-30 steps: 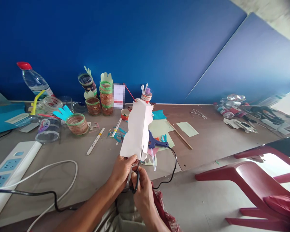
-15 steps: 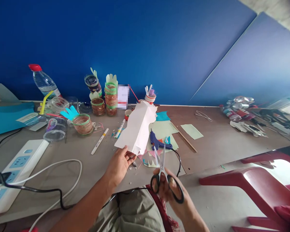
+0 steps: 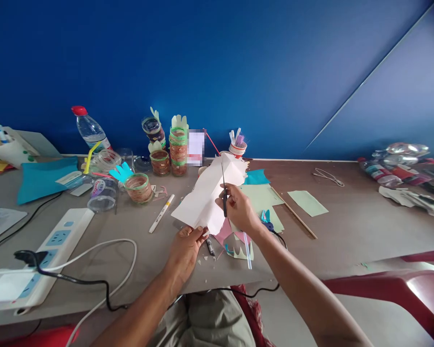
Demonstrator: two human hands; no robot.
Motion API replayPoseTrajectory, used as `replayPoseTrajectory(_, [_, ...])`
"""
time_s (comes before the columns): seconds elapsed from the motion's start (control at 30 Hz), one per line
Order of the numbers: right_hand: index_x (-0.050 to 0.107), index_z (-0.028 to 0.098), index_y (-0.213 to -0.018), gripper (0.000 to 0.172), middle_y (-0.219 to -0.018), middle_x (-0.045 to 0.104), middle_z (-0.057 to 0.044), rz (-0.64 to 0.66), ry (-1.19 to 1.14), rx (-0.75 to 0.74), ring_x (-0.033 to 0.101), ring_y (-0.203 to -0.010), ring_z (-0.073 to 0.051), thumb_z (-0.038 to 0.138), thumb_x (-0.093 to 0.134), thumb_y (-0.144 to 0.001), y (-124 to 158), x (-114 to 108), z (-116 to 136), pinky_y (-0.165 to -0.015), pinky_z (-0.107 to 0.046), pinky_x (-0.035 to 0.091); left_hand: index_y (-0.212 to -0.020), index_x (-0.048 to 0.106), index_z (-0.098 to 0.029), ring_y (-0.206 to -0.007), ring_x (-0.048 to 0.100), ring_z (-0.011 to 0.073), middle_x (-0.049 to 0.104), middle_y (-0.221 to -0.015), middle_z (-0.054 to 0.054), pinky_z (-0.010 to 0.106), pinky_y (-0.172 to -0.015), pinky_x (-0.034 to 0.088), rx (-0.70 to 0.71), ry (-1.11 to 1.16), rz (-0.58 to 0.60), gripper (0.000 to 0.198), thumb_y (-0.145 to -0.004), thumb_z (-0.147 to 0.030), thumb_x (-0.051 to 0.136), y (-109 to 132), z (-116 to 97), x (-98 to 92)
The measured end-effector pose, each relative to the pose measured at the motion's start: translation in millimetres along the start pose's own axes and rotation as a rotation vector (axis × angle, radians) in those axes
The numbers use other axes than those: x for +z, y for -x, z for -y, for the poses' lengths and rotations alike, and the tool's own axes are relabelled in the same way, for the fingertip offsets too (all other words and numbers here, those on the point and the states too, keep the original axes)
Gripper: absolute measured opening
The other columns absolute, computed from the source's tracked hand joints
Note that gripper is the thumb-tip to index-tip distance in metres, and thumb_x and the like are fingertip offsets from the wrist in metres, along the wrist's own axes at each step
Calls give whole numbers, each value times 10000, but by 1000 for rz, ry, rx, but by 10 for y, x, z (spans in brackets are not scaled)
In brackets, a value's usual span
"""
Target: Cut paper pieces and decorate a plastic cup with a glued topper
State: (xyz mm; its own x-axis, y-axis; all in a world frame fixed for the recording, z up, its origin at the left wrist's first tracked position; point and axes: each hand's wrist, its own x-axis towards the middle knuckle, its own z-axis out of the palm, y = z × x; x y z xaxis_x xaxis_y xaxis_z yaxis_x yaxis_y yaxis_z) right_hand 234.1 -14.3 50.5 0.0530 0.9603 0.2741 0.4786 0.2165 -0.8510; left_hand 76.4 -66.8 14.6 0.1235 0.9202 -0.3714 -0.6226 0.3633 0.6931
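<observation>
A folded sheet of white paper [image 3: 206, 188] with a wavy cut edge is held above the table, its near edge pinched by my left hand [image 3: 188, 246]. My right hand [image 3: 237, 205] grips black-handled scissors [image 3: 224, 200] over the right part of the paper, blades pointing away from me. Whether the blades touch the paper cannot be told. Beneath lie pale green sheets [image 3: 260, 195], pink scraps [image 3: 224, 232] and a clear stick [image 3: 248, 250]. The glue gun [image 3: 268, 225] is mostly hidden behind my right forearm.
Twine-wrapped jars [image 3: 178, 149], a marker [image 3: 161, 213], a red-capped bottle [image 3: 92, 130] and a power strip [image 3: 54, 255] with cables are on the left. A wooden stick [image 3: 294, 213], a pale green piece [image 3: 307, 202] and plastic bottles [image 3: 383, 171] lie right. A red chair [image 3: 394, 289] stands at the lower right.
My right hand has moved up and forward with the scissors, from near the table's edge to over the paper. The scissor blades look closer together. The view has shifted left.
</observation>
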Motion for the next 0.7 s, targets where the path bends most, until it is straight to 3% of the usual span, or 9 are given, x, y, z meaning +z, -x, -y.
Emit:
replayPoseTrajectory(0.1, [620,150,-1105,372,-755,632,-26,-69,150,8,469,-581,-119,314,615,-771,-226,-135,-79,-594,-262,381,-766,646,-171,-721,647,152,710,-788,18,300,-726,503,5,0,-23,313,-538,-260,841,-47,-22,-28])
replayPoseTrajectory(0.27, [592,172,-1145,412,-867,654,-52,-175,234,111,496,-564,-130,396,579,-799,-463,-321,-226,-565,-271,392,-895,692,-146,-818,677,193,736,-893,69,329,-785,529,23,-95,96,345,-625,-324,812,-31,-33,-80])
replayPoseTrajectory(0.4, [552,180,-1208,438,-897,663,-48,-72,233,-131,485,-545,-115,344,580,-803,-447,-259,-128,-580,-268,425,-901,716,-159,-898,667,229,736,-921,79,355,-841,522,79,-254,178,305,-691,-377,758,10,-58,-70])
replayPoseTrajectory(0.5, [576,193,-1203,438,-948,671,-70,41,342,-347,563,-710,-171,297,622,-780,-494,-150,-22,-695,-303,465,-908,723,-192,-974,646,254,735,-880,71,370,-911,494,183,-418,220,282,-685,-362,755,57,-92,-37])
replayPoseTrajectory(0.6, [616,180,-1165,410,-941,688,-88,80,472,-401,580,-852,-242,290,647,-772,-641,-85,13,-771,-356,467,-957,718,-207,-985,634,245,726,-841,57,373,-963,462,233,-561,297,274,-702,-306,729,133,-124,-31])
replayPoseTrajectory(0.7, [651,157,-1110,367,-865,691,-89,80,532,-411,569,-891,-270,281,657,-764,-770,-85,1,-798,-382,462,-911,726,-188,-912,630,223,712,-821,53,358,-919,480,182,-624,380,222,-708,-277,704,226,-139,-72])
